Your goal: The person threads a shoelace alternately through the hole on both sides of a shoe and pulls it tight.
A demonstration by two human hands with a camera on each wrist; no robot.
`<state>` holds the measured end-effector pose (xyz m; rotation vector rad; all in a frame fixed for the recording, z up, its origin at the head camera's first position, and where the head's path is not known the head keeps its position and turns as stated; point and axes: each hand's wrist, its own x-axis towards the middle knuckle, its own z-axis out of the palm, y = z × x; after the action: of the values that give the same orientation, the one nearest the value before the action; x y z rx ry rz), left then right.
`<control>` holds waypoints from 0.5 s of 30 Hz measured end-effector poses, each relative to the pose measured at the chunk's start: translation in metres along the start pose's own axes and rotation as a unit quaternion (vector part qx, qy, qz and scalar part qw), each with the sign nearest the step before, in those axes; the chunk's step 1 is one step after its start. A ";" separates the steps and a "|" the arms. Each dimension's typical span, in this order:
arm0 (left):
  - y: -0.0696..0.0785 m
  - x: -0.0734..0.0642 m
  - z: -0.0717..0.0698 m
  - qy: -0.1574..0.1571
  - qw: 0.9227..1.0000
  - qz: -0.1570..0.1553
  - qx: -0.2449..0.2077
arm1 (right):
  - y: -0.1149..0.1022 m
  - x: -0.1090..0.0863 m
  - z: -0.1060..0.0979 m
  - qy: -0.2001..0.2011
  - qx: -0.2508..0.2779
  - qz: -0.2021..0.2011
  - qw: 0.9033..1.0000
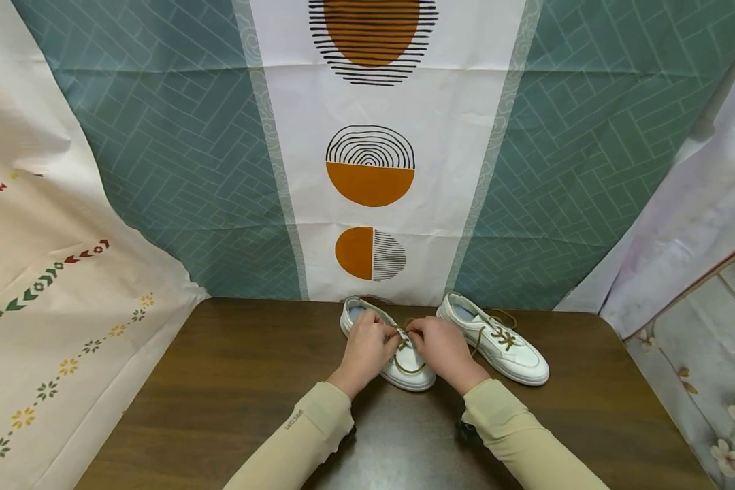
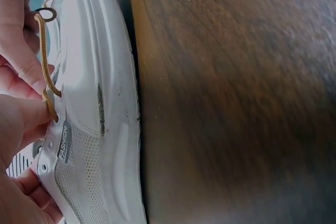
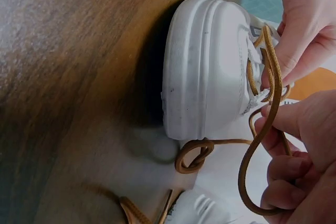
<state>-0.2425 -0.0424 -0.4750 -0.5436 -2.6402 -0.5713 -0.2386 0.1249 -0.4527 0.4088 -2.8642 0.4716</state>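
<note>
White shoe (image 2: 115,114), its brown lace (image 3: 242,179) partly threaded, stands between a person's hands near the back edge of a dark wooden table (image 1: 239,388). The left hand (image 1: 367,344) holds thumb and finger drawn together on the lace beside an eyelet; the right hand (image 1: 444,347) pinches at the lace too, a slack loop running into its curled fingers. The lace passes through eyelets toward the toe, while at least two farther up are bare, suggesting the lacing is only part done. Just beside, a second white shoe (image 1: 496,344) shows crossed lace with loose, untied ends. Teal-and-white printed cloth (image 1: 196,170) hangs behind; patterned cream cloth (image 1: 37,224) drapes the left, flowered fabric (image 1: 680,224) the right.
</note>
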 end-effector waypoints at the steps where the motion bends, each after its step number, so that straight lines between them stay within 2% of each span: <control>1: 0.000 0.000 0.000 -0.003 1.000 -0.001 0.002 | 0.000 0.000 0.000 0.000 0.000 -0.002 1.000; 4: 0.001 0.001 0.001 -0.007 1.000 -0.001 0.003 | -0.001 0.000 0.001 -0.001 0.006 -0.004 1.000; 8: 0.001 0.001 0.001 0.007 1.000 -0.004 -0.013 | 0.001 0.002 0.004 -0.004 0.024 0.002 1.000; 15: 0.002 0.000 -0.001 0.032 0.998 -0.019 -0.042 | 0.005 0.001 0.003 -0.033 0.096 0.045 0.994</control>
<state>-0.2409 -0.0414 -0.4736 -0.4917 -2.5798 -0.7033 -0.2412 0.1284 -0.4563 0.3338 -2.9204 0.7669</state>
